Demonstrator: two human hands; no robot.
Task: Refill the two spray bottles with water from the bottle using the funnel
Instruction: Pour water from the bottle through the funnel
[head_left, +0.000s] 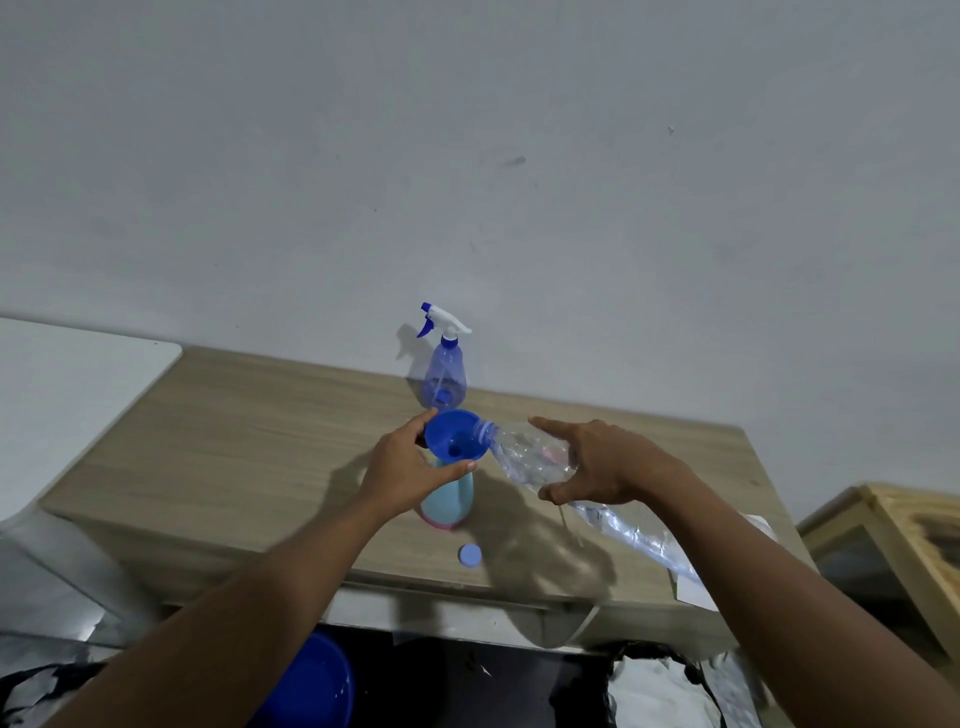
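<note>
A blue funnel (453, 435) sits in the neck of a pale blue spray bottle (449, 500) with a pink base, standing headless on the wooden table (223, 447). My left hand (405, 467) grips the funnel and the bottle's neck. My right hand (597, 460) holds a clear plastic water bottle (524, 454), tilted so that its open mouth lies over the funnel's rim. A second, clear blue spray bottle (444, 382) with a white and blue trigger head stands by the wall behind. The light blue cap (469, 555) lies near the table's front edge.
A white surface (67, 395) adjoins the table on the left. At the right stands a wooden-framed cabinet (893, 540). A blue basin (317, 680) and bags lie on the floor below the table's front edge. White paper (698, 592) lies at the table's right front.
</note>
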